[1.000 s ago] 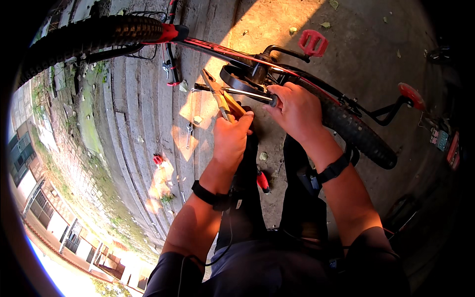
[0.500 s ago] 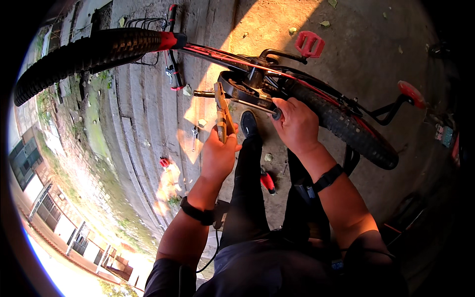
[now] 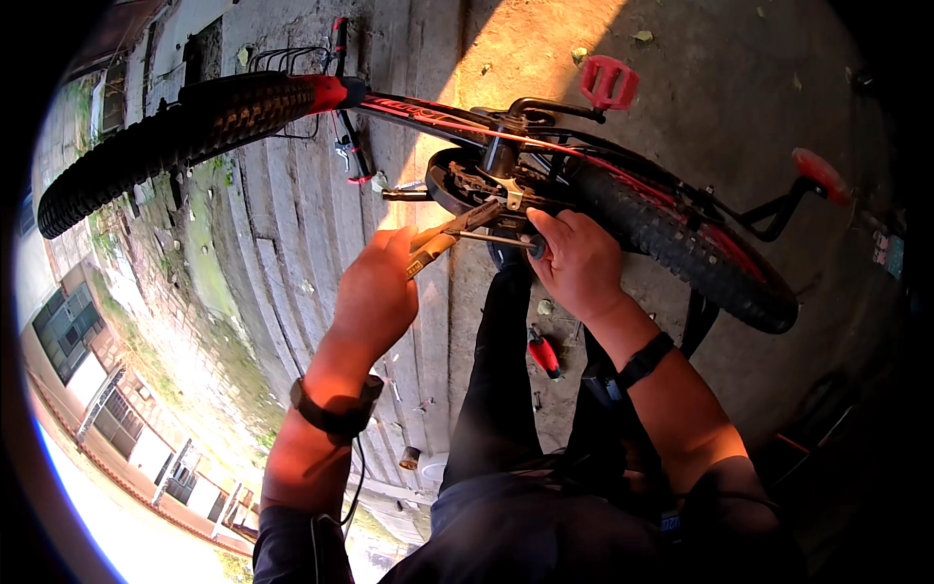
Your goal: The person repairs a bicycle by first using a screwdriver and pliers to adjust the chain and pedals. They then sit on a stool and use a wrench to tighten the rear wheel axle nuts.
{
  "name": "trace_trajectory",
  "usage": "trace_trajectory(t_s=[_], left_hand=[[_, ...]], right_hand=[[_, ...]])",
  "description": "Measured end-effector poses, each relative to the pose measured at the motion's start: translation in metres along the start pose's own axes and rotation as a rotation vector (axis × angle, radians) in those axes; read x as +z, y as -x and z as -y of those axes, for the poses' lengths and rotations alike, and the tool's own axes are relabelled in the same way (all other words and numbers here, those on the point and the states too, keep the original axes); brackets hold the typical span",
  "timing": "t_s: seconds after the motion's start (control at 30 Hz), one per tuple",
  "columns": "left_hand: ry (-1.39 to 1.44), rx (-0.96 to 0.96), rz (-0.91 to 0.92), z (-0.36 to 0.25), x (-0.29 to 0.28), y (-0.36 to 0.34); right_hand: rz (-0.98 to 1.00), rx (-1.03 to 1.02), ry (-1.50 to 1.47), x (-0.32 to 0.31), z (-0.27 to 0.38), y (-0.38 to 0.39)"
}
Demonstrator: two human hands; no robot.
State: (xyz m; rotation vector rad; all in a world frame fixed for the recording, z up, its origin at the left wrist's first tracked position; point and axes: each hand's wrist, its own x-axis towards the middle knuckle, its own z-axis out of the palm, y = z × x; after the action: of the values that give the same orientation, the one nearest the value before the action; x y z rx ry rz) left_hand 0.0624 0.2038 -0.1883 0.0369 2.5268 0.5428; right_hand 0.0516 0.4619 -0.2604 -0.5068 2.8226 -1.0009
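Observation:
My left hand [image 3: 375, 297] grips yellow-handled pliers [image 3: 438, 243], whose jaws lie at a metal bracket [image 3: 510, 194] beside the dark chain guard [image 3: 452, 182] of a black-and-red bicycle [image 3: 418, 113]. My right hand [image 3: 584, 268] holds a screwdriver [image 3: 535, 245] by its dark handle, close to the rear tyre [image 3: 696, 263]. The screwdriver's shaft reaches left behind or against the pliers; whether they touch is unclear. The screwdriver's tip is hard to make out.
The knobby front tyre [image 3: 156, 146], handlebar [image 3: 355, 161] and red pedal [image 3: 608, 86] surround the work. A red-and-black object [image 3: 543, 352] lies between my legs on concrete. Grey boards or slabs [image 3: 311, 234] run along the left, toward a building [image 3: 73, 331].
My left hand has moved left and turned, swinging the plier jaws right and down to the bracket by the chain guard. My right hand still holds the screwdriver, slightly lower than earlier.

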Motion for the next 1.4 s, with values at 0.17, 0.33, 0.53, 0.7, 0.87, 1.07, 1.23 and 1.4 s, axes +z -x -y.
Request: trace_trajectory(t_s=[0.17, 0.33, 0.53, 0.7, 0.87, 1.07, 1.23, 1.4], left_hand=[[-0.197, 0.140, 0.126, 0.002, -0.039, -0.026], [-0.224, 0.130, 0.315, -0.004, -0.063, -0.054], [-0.305, 0.181, 0.432, -0.007, -0.070, -0.080], [-0.340, 0.284, 0.442, -0.008, -0.070, -0.095], [-0.415, 0.341, 0.418, -0.010, -0.067, -0.102], [-0.449, 0.380, 0.395, -0.011, -0.067, -0.105], [-0.494, 0.406, 0.353, -0.014, -0.067, -0.108], [-0.527, 0.416, 0.285, -0.010, -0.062, -0.105]], right_hand=[[-0.019, -0.002, -0.034, 0.001, -0.001, 0.002], [-0.022, 0.013, -0.051, 0.002, -0.002, 0.001], [-0.055, 0.024, -0.054, 0.001, 0.000, 0.001], [-0.064, 0.029, -0.087, 0.002, -0.001, 0.001], [-0.066, 0.034, -0.097, 0.001, -0.002, 0.000], [-0.042, 0.049, -0.101, -0.001, -0.002, 0.001], [0.008, 0.061, -0.073, -0.004, -0.001, 0.001], [-0.037, 0.049, -0.091, -0.002, -0.002, 0.001]])
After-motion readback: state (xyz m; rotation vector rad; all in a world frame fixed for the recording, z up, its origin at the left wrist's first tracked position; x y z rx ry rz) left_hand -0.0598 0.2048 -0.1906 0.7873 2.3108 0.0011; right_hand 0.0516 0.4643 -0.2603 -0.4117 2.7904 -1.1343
